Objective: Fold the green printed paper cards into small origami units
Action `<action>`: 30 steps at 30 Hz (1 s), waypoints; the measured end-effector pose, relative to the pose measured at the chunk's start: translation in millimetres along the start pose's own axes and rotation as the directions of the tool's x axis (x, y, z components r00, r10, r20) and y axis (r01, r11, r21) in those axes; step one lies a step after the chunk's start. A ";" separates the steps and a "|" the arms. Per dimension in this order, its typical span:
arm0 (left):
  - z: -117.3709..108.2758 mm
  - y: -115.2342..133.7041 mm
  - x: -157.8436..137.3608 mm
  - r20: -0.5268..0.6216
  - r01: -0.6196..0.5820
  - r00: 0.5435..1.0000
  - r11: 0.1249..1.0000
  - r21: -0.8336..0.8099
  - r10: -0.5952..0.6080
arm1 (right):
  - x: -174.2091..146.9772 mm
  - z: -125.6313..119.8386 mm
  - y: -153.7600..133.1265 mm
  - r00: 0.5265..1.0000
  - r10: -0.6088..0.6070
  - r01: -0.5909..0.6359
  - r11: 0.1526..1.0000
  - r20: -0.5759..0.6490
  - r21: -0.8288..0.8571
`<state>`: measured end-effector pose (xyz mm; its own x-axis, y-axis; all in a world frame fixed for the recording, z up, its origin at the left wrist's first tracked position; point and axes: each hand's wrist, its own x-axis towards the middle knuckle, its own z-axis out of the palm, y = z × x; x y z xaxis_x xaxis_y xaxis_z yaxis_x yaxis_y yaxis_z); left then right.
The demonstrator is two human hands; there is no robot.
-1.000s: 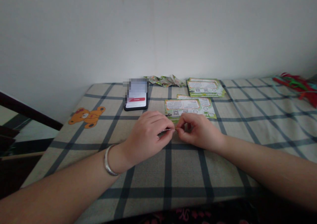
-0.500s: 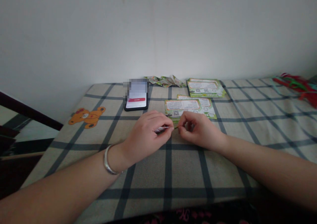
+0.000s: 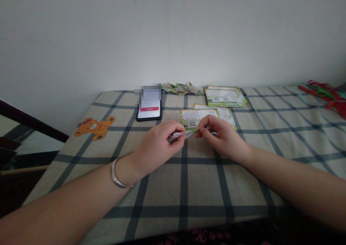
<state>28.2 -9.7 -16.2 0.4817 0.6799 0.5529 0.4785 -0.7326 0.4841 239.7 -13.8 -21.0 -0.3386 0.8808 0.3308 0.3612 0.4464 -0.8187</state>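
Observation:
Between my hands is a small folded piece of printed paper (image 3: 189,133), white and green, narrowing toward its right end. My left hand (image 3: 162,138) pinches its left part between thumb and fingers, and the palm side hides some of it. At the paper's right tip, the thumb and forefinger of my right hand (image 3: 220,135) are closed on it. Just beyond my hands, printed leaflets (image 3: 201,114) in green and white lie flat, overlapping and partly covered by my right hand.
A phone (image 3: 149,106) with a lit screen lies at the back left. Behind it are crumpled or folded papers (image 3: 182,88) by the wall. More leaflets (image 3: 224,97) lie at the back right. Red and green material (image 3: 327,95) sits far right. A bear figure (image 3: 96,127) marks the checked tablecloth (image 3: 162,187).
My right hand has shifted slightly right and up, and the gap between my hands is wider. More of the folded paper now shows between them.

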 end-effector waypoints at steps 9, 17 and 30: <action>1.2 -0.9 -0.5 -0.027 0.030 0.999 1.000 0.009 -0.030 | 2.1 -1.3 4.7 1.000 0.003 -0.006 0.993 0.030 0.114; 1.6 -1.3 0.6 -0.024 0.052 0.998 0.999 0.003 -0.052 | 1.2 -1.9 3.6 0.996 -0.006 0.007 1.000 -0.083 0.014; 2.4 -3.1 -0.3 0.054 0.164 0.985 0.985 0.052 -0.166 | 5.5 -2.8 13.8 0.985 0.025 -0.011 0.996 -0.170 0.085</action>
<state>28.3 -7.6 -19.5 0.4347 0.7930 0.4269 0.5881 -0.6090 0.5323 245.2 -2.3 -29.2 -0.1765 0.9058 0.3853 0.2898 0.4219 -0.8591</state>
